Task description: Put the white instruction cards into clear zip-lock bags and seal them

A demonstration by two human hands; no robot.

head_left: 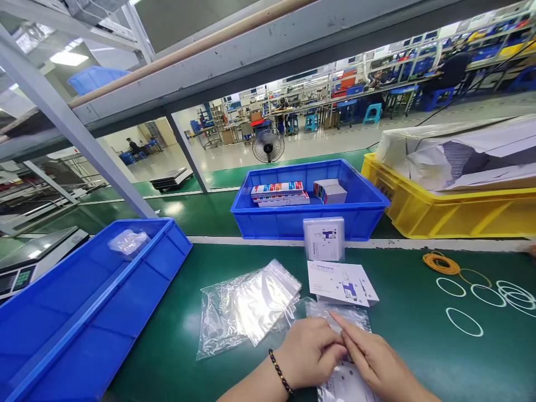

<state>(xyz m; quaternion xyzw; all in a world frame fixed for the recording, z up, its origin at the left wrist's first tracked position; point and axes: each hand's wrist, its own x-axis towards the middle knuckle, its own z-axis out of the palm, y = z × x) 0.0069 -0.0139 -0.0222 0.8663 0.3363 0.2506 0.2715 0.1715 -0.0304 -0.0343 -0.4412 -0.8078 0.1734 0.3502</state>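
Observation:
Both my hands meet low in the middle of the green mat. My left hand, with a bead bracelet on the wrist, is curled and pinches a clear plastic bag that holds a printed sheet. My right hand grips the same bag from the right, fingers pressed along its edge. Just beyond lies a small stack of printed leaflets. A bagged white card leans against the blue bin. A pile of empty clear bags lies to the left.
The middle blue bin contains colourful boxes. A long blue tray with one bagged item stands at left, by a scale. A yellow crate is at right. Rubber bands and white rings lie on the mat.

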